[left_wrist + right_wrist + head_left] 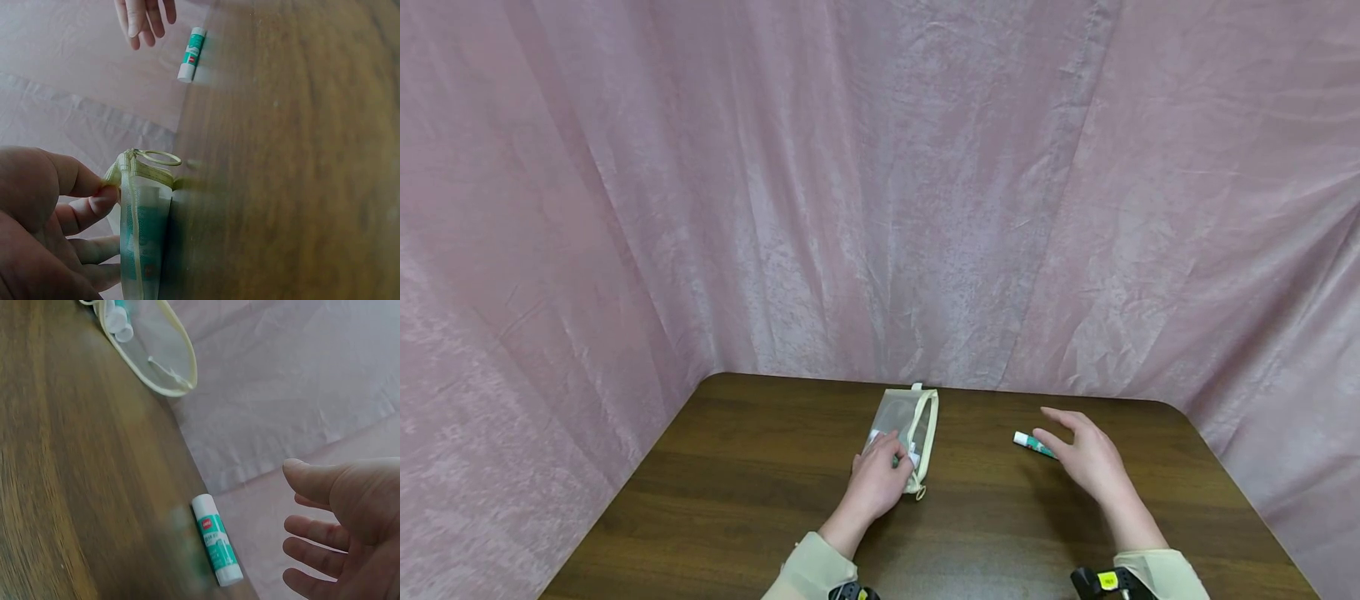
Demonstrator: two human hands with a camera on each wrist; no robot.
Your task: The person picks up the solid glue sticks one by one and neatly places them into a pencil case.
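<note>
A translucent mesh zip pouch (895, 410) with cream edging lies on the table, its zipped side spread apart. My left hand (880, 479) pinches the pouch's edging between thumb and finger near the zip-pull ring (159, 157). Inside the pouch are green-and-white glue sticks (119, 322), their white ends showing at the mouth in the right wrist view. Another glue stick (217, 540), green with white ends, lies on the table to the right. Beside and above it hovers my right hand (1092, 457), thumb and fingers spread, holding nothing.
The brown wooden table (752, 475) has rounded far corners. Pink velvety curtains (880, 208) hang right behind its far edge and along the sides. A dark wrist device (1108, 581) sits on the right sleeve.
</note>
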